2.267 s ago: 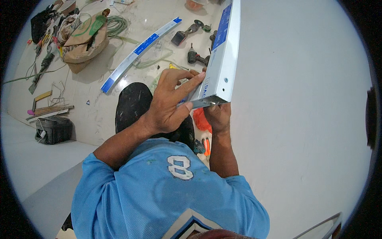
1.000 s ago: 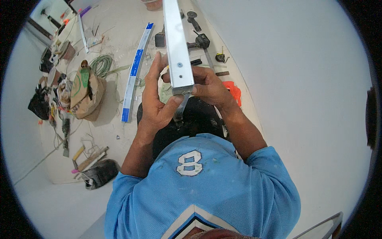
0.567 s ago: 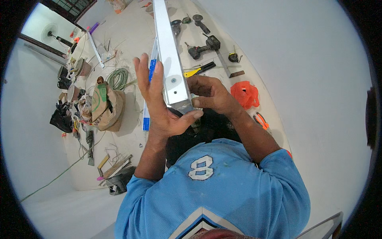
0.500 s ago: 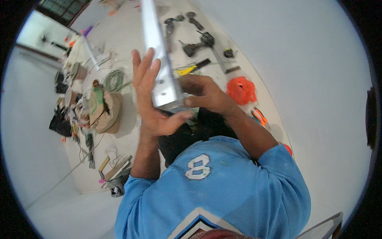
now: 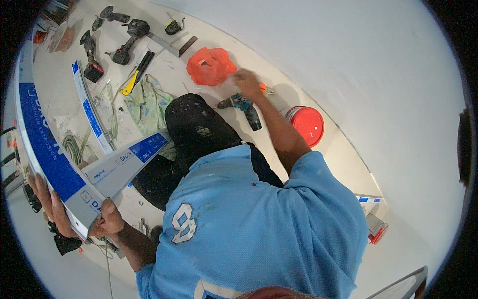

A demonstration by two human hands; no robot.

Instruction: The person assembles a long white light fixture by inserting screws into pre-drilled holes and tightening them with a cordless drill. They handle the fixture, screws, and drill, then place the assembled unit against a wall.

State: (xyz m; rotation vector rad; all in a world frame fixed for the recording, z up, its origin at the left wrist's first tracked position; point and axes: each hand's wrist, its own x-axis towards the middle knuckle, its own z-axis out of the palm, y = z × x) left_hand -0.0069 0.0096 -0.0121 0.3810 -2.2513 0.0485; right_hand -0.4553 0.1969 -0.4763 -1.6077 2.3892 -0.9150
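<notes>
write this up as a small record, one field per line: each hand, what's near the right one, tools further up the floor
left hand: gripping the near end of a white-and-blue profile, fingers on one side, thumb on the other
right hand: beside a crumpled orange-red item; blurred, contact and grip unclear
near right hand: teal-and-black drill on the floor; red-lidded bucket beyond the forearm
upper floor: yellow-and-black tool, tape measure
cloth: pale green, patterned cloth beside the knee

We see a blurred right hand (image 5: 246,81), its wrist (image 5: 257,94) partly hiding an orange-handled tool (image 5: 263,87), and a long profile (image 5: 54,167) cut off above.
</notes>
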